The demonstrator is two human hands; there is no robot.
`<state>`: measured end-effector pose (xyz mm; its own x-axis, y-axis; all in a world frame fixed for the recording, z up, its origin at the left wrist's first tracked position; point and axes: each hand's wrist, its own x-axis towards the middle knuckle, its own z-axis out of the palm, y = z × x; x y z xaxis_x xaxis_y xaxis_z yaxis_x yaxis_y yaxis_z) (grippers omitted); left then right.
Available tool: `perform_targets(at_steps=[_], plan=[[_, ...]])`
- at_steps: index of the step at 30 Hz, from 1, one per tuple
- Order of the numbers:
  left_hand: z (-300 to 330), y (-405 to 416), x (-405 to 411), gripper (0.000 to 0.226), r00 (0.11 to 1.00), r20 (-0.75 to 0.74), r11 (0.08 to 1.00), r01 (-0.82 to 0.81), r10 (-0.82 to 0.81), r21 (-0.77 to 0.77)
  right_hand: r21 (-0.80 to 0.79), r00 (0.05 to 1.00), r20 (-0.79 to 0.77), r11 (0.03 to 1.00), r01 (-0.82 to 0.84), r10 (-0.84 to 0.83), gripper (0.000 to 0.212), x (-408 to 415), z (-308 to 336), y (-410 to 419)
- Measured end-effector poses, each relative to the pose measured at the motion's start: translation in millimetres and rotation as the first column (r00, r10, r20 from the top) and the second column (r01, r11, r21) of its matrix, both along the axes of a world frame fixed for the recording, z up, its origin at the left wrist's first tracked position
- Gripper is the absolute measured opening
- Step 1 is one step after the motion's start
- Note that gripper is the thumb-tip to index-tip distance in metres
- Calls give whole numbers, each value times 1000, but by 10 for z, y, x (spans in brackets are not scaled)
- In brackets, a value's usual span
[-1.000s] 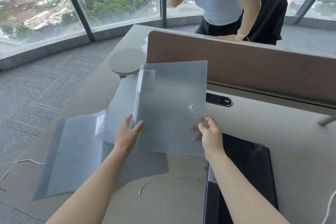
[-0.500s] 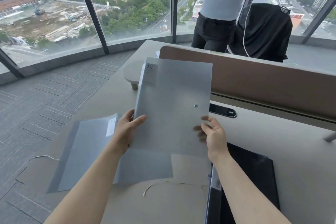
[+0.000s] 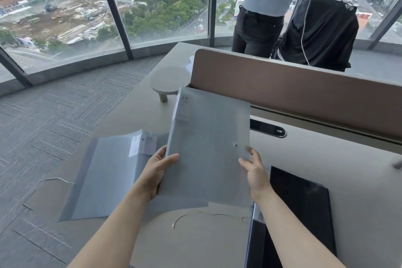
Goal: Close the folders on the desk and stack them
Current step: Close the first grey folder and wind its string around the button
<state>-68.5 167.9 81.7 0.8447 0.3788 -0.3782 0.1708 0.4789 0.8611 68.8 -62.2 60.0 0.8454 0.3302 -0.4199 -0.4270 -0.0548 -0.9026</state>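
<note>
A closed translucent grey folder [image 3: 208, 141], labelled "20" at its top left, is held tilted above the desk. My left hand [image 3: 157, 167] grips its left spine edge, thumb on the cover. My right hand [image 3: 254, 172] holds its right edge near a small snap button. Beneath and to the left, a second translucent grey folder [image 3: 108, 178] lies open and flat on the desk. A dark folder [image 3: 304, 209] lies closed at the lower right, beside my right forearm.
A brown partition [image 3: 293, 98] runs across the far side of the desk [image 3: 348, 169], with a cable slot [image 3: 267, 129] before it. A small round stand [image 3: 169, 80] sits at the back left. A loose string [image 3: 206, 215] lies near the front. A person stands beyond the partition.
The held folder's cover has come fully shut and the folder has shifted slightly right. The view has tilted, showing more of the window. Both hands keep their grip.
</note>
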Motion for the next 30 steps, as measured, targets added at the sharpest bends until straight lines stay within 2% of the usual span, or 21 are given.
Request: perform_targets(at_steps=[6, 11, 17, 19, 22, 24, 26, 28, 30], plan=[[-333, -63, -189, 38, 992, -116, 999, -43, 42, -3, -156, 998, -54, 987, -35, 27, 47, -112, -282, -11], [-674, -82, -382, 35, 971, -219, 995, -99, 100, 17, -380, 988, -18, 913, -151, 156, 48, -219, -417, 31], [-1052, -78, -667, 32, 922, -350, 986, -160, 165, 42, -632, 902, -68, 681, -370, 426, 37, -331, -548, 27], [-1172, -82, -752, 31, 895, -399, 980, -185, 198, 71, -694, 872, -70, 604, -392, 485, 33, -353, -607, 27], [-1274, -95, -814, 18, 864, -451, 975, -187, 223, 123, -727, 842, -78, 548, -415, 535, 29, -378, -691, 37], [-1298, -112, -817, 18, 846, -472, 966, -180, 248, 185, -749, 828, -88, 511, -422, 554, 23, -396, -748, 45], [-1299, -128, -798, 22, 825, -488, 938, -137, 286, 318, -780, 819, -104, 465, -419, 564, 12, -409, -804, 50], [-1282, -149, -772, 37, 796, -518, 887, -50, 312, 458, -814, 813, -112, 416, -404, 571, 7, -417, -834, 57], [-1239, -190, -733, 56, 754, -563, 819, 58, 339, 570, -839, 801, -125, 368, -400, 585, 16, -411, -866, 54]])
